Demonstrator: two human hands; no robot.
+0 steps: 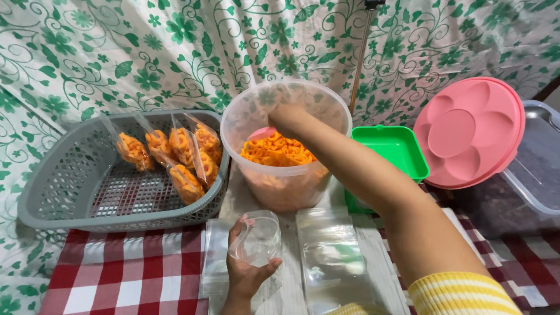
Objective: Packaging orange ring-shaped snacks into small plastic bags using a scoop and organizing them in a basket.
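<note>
Yellow-and-white striped cuff point(461, 294) fills the bottom right corner as our right arm stretches forward over the table. Our right hand point(287, 119) dips into the clear round tub point(286, 146) of orange ring snacks point(277, 150), beside a pink scoop point(261, 133) resting on the heap; we cannot tell through the frosted wall whether the fingers are closed on anything. Our left hand point(245, 265), at the table's near edge, has its fingers and thumb curled around the open mouth of a small clear plastic bag point(256, 239), holding it agape. The bag sits just in front of the tub, above a flat stack of empty clear bags point(332, 256) lying on the white strip of the table.

Left of the tub, touching it, a grey slotted basket point(70, 181) holds several filled, sealed snack packets point(175, 154) leaning together against its right wall. Just right of the tub we see a green square container point(402, 149), and beyond it a pink round lid point(469, 131) propped on edge against a clear lidded box point(536, 157) at the table's right edge. A red-and-white checked cloth point(128, 274) covers the table, and a white sheet with a green floral print point(146, 52) hangs behind. A thin metal pole point(361, 52) stands upright behind the tub.
</note>
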